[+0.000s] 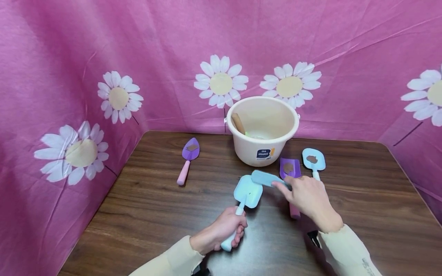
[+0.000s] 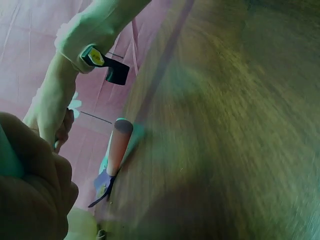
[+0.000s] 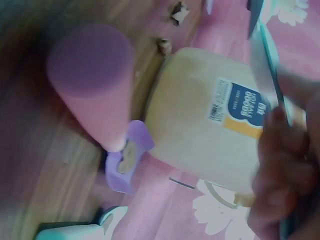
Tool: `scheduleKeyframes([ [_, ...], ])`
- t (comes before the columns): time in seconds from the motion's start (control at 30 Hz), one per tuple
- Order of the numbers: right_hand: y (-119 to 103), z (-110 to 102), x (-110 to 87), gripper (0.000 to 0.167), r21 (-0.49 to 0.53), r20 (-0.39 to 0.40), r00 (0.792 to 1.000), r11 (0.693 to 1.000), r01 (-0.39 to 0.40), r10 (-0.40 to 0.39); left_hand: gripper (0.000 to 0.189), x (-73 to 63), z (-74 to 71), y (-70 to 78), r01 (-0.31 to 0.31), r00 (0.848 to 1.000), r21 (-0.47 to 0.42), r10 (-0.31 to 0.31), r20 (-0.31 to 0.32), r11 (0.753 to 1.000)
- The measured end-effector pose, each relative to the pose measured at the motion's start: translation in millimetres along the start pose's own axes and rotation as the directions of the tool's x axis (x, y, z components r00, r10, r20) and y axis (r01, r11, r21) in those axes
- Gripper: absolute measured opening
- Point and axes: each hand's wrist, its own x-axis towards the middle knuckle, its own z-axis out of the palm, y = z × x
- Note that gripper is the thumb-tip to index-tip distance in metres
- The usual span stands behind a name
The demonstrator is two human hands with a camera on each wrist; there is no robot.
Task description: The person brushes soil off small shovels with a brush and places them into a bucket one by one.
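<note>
My left hand (image 1: 226, 227) grips the pale handle of a light blue toy shovel (image 1: 246, 188), its blade raised toward the middle of the table. My right hand (image 1: 308, 194) holds a flat, round-ended light blue tool (image 1: 265, 178); in the head view its tip overlaps the top right corner of the shovel blade. Seen edge-on in the right wrist view, this tool (image 3: 270, 65) is thin, with the fingers (image 3: 282, 165) curled round its lower part. Just past the right hand lies a purple shovel (image 1: 293, 165) with a pink handle and a brown patch on its blade.
A cream bucket (image 1: 253, 151) with a wooden-handled item (image 1: 238, 123) inside stands at the back. Another light blue shovel (image 1: 319, 163), brown on its blade, lies at right. A purple trowel (image 1: 189, 151) lies at left. Pink flowered cloth (image 1: 165, 69) hangs behind the wooden table (image 1: 145, 214).
</note>
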Motion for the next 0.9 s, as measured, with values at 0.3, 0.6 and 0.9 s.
scheduleKeyframes([
  [0.3, -9.4, -4.8, -0.2, 0.047, 0.166, -0.051, 0.999, 0.986, -0.001, 0.010, 0.019, 4.1, 0.6, 1.5, -0.015, 1.000, -0.032, 0.015, -0.026, 0.999],
  [0.6, -37.3, -4.8, -3.4, 0.046, 0.244, 0.115, 0.986, 0.966, 0.092, -0.123, 0.015, 4.8, 2.6, 3.2, -0.035, 0.999, -0.061, 0.034, -0.014, 0.998],
  [0.9, -33.8, 11.1, -2.6, 0.048, 0.262, 0.202, 0.978, 0.960, -0.096, 0.043, 0.017, 1.4, 5.8, 0.1, -0.048, 0.999, -0.067, 0.047, -0.010, 0.997],
])
